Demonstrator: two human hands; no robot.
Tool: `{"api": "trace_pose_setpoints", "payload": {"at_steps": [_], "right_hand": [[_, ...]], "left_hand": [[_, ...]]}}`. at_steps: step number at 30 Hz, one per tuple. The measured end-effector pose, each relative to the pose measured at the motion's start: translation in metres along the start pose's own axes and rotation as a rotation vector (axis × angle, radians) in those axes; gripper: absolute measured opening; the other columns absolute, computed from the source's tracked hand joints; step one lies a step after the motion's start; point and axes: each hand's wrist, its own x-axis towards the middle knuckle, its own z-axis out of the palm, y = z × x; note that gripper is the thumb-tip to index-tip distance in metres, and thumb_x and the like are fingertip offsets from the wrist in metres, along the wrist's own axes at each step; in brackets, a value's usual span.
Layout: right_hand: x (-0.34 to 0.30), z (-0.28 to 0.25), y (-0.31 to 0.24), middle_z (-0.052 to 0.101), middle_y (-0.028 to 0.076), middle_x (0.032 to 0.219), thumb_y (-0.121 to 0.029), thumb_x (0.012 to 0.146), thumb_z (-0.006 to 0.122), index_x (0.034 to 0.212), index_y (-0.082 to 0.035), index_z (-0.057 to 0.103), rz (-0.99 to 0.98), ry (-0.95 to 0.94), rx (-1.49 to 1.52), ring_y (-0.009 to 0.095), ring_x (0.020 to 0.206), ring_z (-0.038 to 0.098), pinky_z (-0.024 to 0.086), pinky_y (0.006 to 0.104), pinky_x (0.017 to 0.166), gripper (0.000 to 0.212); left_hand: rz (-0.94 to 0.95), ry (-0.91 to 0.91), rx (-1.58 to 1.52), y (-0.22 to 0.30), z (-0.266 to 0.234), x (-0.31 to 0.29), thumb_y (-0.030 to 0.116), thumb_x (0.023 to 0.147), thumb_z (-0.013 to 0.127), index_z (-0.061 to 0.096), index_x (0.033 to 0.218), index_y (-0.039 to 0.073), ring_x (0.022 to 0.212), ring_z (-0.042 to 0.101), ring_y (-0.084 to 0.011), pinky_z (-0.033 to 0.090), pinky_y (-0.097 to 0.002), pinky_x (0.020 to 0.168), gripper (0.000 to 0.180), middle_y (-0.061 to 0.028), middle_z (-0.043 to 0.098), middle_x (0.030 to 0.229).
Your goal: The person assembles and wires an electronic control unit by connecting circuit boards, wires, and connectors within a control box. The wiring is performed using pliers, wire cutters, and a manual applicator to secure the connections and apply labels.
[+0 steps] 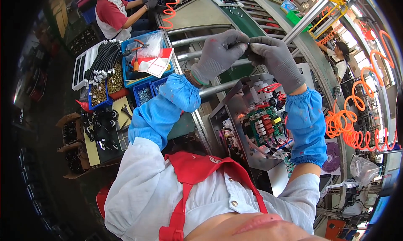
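My left hand and my right hand, both in grey gloves, are raised in front of me with their fingertips meeting. Thumb and fingers of each are pinched together. A tiny dark thing seems to show between them, too small to name. Below my right hand stands an open metal housing on the roller conveyor. Inside it are a green circuit board, red wires and several components. Blue sleeve covers reach over both my forearms.
On the left are a blue tray with pliers and a plastic bag, small bins of brass fittings and screws, and black cables. Orange coiled hoses hang at right. Co-workers sit farther off.
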Motion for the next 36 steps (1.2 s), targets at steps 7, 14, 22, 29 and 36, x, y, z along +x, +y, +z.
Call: {"api": "trace_pose_setpoints", "payload": {"at_steps": [7,14,22,29,36], "right_hand": [[-0.007,-0.001,-0.009,0.068,0.005,0.087,-0.014,0.092,0.062,0.110,0.000,0.066,-0.025,-0.026,-0.111,0.010,0.074,0.064,0.053,0.0239,0.067,0.024],[-0.010,0.002,-0.009,0.067,0.005,0.086,-0.015,0.091,0.062,0.110,0.000,0.066,-0.099,-0.051,-0.165,0.010,0.072,0.063,0.053,0.0237,0.066,0.025],[-0.008,-0.004,-0.008,0.067,0.005,0.084,-0.018,0.092,0.061,0.105,0.001,0.067,-0.045,-0.078,-0.089,0.011,0.069,0.062,0.052,0.0238,0.064,0.023],[0.007,-0.012,0.002,0.063,0.003,0.076,-0.018,0.088,0.062,0.096,0.003,0.067,-0.034,0.063,-0.157,0.009,0.065,0.059,0.049,0.0226,0.061,0.023],[-0.005,-0.012,0.004,0.062,0.002,0.074,-0.019,0.087,0.063,0.097,0.001,0.068,-0.124,0.155,-0.262,0.007,0.064,0.058,0.049,0.0217,0.059,0.022]], "left_hand": [[-0.116,-0.126,-0.182,0.004,-0.012,0.008,0.001,0.086,0.065,0.065,0.106,0.000,0.084,0.062,-0.0090,0.051,-0.0220,0.076,0.020,-0.0030,0.068,0.093],[-0.336,-0.204,-0.487,0.006,-0.019,0.009,0.005,0.086,0.066,0.066,0.103,0.003,0.061,0.046,-0.0007,0.034,-0.0163,0.050,0.017,0.0024,0.062,0.081],[-0.317,-0.226,-0.382,0.012,-0.019,0.009,0.005,0.085,0.065,0.066,0.101,0.003,0.058,0.043,-0.0010,0.030,-0.0167,0.049,0.016,0.0033,0.058,0.077],[-0.356,-0.131,-0.068,-0.032,-0.040,0.020,0.007,0.083,0.067,0.066,0.099,0.000,0.062,0.049,-0.0032,0.039,-0.0199,0.054,0.018,0.0008,0.062,0.078],[-0.551,-0.058,-0.271,-0.009,-0.049,0.011,0.009,0.084,0.067,0.067,0.105,0.001,0.046,0.038,-0.0013,0.025,-0.0163,0.042,0.022,0.0036,0.055,0.067]]}}
